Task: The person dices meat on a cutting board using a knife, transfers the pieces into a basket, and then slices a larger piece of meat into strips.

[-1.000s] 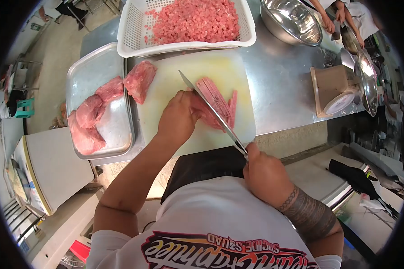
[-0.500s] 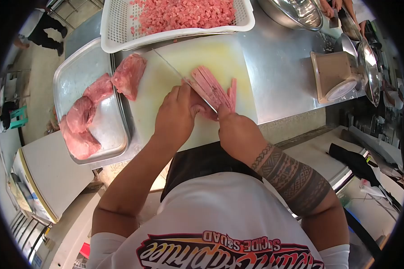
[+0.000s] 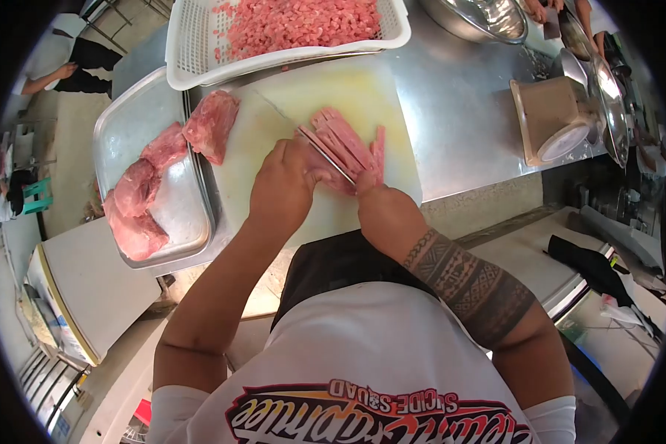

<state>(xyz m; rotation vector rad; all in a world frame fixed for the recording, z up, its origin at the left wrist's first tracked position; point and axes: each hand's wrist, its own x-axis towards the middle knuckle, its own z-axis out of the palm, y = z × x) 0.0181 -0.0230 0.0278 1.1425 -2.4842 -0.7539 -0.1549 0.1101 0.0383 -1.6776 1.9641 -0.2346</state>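
Note:
My right hand (image 3: 392, 218) is wrapped round the handle of a knife, whose thin blade (image 3: 328, 155) slants up and left along the cut side of a piece of raw meat (image 3: 331, 176). Curled over the left side of that meat, my left hand (image 3: 281, 185) presses it against the white cutting board (image 3: 248, 185). Cut meat strips (image 3: 340, 137) lie side by side just right of the blade. A few thinner strips (image 3: 378, 152) sit apart, farther right. At the board's upper left corner rests a larger raw chunk (image 3: 213, 127), partly over the tray's edge.
On the left, a metal tray (image 3: 181, 222) holds several raw meat chunks (image 3: 137, 189). A white perforated basket (image 3: 288, 59) of diced meat stands behind the board. Right of it are a steel bowl (image 3: 481, 18) and a beige scale (image 3: 551, 118). Another person (image 3: 66, 63) stands far left.
The blade has come down beside the strips, and less of it shows. The strips have spread slightly. Both hands keep their hold. At far left, the other person's arm has come into view.

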